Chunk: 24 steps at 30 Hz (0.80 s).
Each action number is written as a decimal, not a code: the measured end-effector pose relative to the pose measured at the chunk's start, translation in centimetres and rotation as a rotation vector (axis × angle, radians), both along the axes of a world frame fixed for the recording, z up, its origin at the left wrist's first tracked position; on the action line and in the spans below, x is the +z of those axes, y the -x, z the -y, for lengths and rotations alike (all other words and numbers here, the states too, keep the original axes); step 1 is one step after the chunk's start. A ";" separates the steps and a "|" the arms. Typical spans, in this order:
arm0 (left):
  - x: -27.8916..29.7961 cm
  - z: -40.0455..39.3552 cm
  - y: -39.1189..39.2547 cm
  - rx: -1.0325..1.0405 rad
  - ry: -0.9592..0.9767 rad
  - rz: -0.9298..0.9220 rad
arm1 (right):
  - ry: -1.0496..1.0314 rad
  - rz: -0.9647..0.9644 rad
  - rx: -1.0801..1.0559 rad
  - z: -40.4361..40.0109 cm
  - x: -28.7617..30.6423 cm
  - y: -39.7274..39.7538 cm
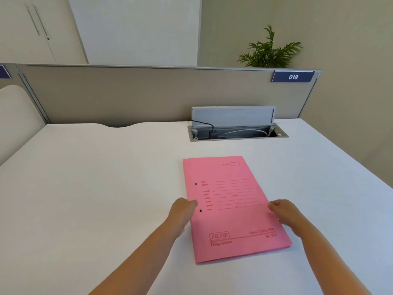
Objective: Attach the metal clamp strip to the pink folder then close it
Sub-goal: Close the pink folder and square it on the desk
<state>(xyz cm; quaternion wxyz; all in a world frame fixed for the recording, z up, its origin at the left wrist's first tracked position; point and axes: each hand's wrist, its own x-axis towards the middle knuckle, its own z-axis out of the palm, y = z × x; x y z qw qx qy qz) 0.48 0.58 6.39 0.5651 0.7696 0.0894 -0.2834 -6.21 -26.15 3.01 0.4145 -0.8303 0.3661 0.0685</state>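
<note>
I am looking down at a white desk [95, 188] where the pink folder [231, 209] is lying flat and closed, its printed cover facing up and two punched holes showing near its left edge. Behind it, a recessed cable box [238, 133] is sitting in the desk with its grey lid [233, 116] standing open; inside I am seeing a black plug and cable [212, 133] and a pale grey cable curving along the trough. A beige partition [127, 94] is closing off the back edge, carrying a blue tag marked 018 [293, 77], with a plant [269, 51] rising behind it. Wide bare desk is lying open to the left of the folder and a narrower band to its right, before the desk's right edge.

My left hand [182, 211] is resting at the folder's left edge, fingers curled loosely, fingertips touching the cover between the two holes. My right hand [285, 213] is lying along the right edge, fingers bent onto the cover; I cannot tell whether it is gripping the edge. Neither hand is carrying anything.
</note>
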 end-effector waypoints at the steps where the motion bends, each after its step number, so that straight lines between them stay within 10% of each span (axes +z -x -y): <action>1: -0.4 0.2 -0.1 0.005 -0.001 0.000 | 0.078 -0.031 0.033 -0.3 -0.4 -0.2; 12: -2.6 -0.2 -0.2 0.081 0.180 -0.067 | 0.332 -0.173 0.164 -1.5 -1.2 -1.2; 24: -1.2 -2.0 -4.0 0.211 0.248 0.081 | -0.074 -0.024 0.113 -3.4 0.4 -3.2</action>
